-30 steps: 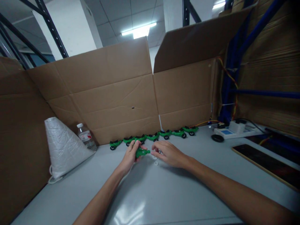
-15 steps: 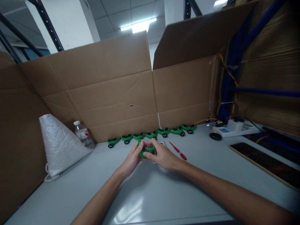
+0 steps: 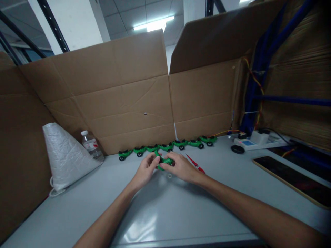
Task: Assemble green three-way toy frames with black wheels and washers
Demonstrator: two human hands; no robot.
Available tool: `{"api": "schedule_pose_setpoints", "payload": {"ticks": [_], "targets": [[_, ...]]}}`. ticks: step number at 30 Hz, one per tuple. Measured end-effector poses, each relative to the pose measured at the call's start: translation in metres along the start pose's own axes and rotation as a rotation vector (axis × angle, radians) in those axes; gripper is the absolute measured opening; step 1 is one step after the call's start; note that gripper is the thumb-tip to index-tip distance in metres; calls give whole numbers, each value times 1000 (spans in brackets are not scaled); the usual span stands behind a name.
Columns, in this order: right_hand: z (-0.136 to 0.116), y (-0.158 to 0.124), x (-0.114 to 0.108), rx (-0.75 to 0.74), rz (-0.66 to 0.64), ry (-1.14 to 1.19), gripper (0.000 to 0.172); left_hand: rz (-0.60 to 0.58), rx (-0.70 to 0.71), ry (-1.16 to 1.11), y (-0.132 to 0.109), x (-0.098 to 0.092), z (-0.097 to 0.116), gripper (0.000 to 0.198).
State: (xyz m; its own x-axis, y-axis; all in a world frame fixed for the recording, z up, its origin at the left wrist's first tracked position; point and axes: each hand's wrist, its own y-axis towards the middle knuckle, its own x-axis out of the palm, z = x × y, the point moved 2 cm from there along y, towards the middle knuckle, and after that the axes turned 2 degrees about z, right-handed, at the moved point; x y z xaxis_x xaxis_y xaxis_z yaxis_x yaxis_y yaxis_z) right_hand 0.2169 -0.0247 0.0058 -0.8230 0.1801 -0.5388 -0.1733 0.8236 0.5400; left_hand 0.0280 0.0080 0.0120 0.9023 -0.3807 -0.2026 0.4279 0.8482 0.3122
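**Green toy held in both hands, above the middle of the table**

Nearest me, the left forearm (image 3: 111, 209) and right forearm (image 3: 240, 197) rise from the lower corners and converge, wrists low over the table (image 3: 165, 213).

I have the left hand (image 3: 145, 168) and right hand (image 3: 182, 166) facing each other, fingers bent. Both sets of fingers are closed on the green toy (image 3: 168, 161), thumbs on the near side. The toy's visible long part runs roughly crosswise, one end at the right fingers; another green piece points away from me beside the left fingertips. Fingers cover the remainder, so I cannot tell which end is the front.

A white ring (image 3: 170, 175) lies just below the right hand. Beyond the right wrist, a red tool (image 3: 199, 168) lies slantwise, thin end pointing away and left. A phone (image 3: 292, 181) lies well to the right.

Farther back, I count seven similar toys (image 3: 196, 143) in a row before the cardboard (image 3: 124, 106), a bottle (image 3: 91, 146) and silver bag (image 3: 66, 158) left, a power strip (image 3: 249, 144) right.
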Motion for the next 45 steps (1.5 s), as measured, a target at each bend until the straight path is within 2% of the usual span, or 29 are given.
{"api": "schedule_pose_setpoints", "payload": {"ticks": [4, 8, 14, 20, 29, 45], "targets": [[7, 1, 1, 19, 5, -39, 29, 9, 75, 98, 2, -6, -3, 41], [6, 2, -1, 2, -22, -5, 26, 20, 115, 201, 0, -6, 7, 37], [-1, 0, -3, 19, -92, 137, 18, 23, 126, 173, -3, -1, 15, 30], [0, 2, -2, 27, -126, 211, 21, 29, 126, 158, -4, -2, 12, 30], [8, 4, 1, 52, -177, 440, 22, 46, 143, 154, -5, -2, 15, 36], [6, 5, 1, 61, -169, 488, 26, 84, 117, 78, -5, 1, 17, 38]]}}
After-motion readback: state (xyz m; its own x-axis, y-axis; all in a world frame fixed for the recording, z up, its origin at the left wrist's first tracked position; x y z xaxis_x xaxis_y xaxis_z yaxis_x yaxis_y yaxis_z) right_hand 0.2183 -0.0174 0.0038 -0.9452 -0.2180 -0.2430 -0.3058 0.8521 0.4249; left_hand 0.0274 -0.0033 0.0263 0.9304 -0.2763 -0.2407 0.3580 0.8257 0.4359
